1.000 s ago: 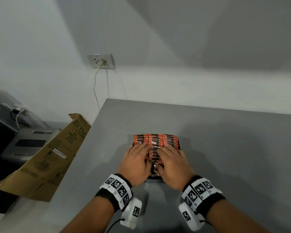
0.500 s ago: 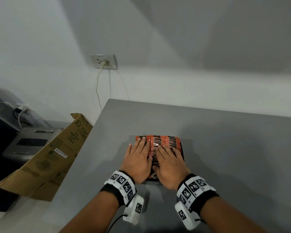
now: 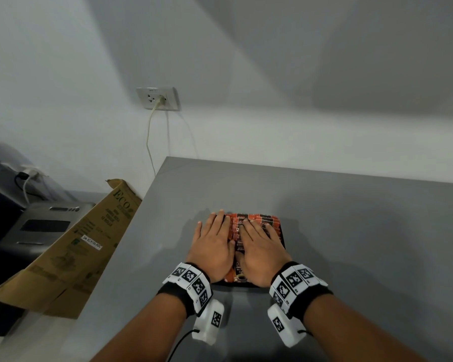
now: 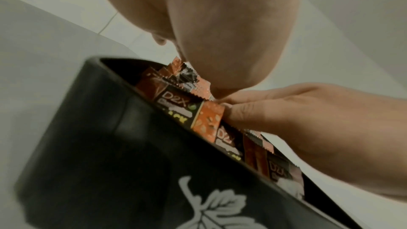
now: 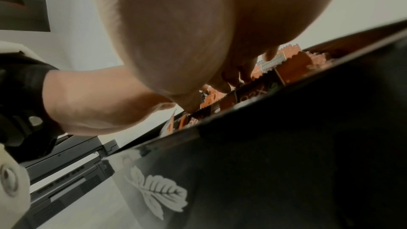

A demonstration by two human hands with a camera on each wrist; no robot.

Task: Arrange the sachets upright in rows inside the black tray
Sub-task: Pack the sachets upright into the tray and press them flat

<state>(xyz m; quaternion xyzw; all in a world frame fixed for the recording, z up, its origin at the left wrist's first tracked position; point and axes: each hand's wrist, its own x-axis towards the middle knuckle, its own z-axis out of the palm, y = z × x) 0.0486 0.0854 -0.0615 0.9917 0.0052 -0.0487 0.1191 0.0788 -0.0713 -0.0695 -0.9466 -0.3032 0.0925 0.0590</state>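
A black tray with a white leaf print stands on the grey table, packed with orange and black sachets standing on edge in rows. My left hand lies flat, fingers straight, on the left rows. Beside it my right hand lies flat on the middle and right rows. In the left wrist view the sachets show their crimped tops just above the tray wall, and the right hand's thumb touches one. The right wrist view shows sachet tops under my palm.
The grey table stretches wide to the right and behind the tray. A folded cardboard box leans at the table's left edge, next to a grey appliance. A wall socket with a plugged cable sits above.
Both hands slid forward over the sachet tops and flattened, fingers straighter. The left hand now covers the left rows up to the far edge; the tray stayed put.
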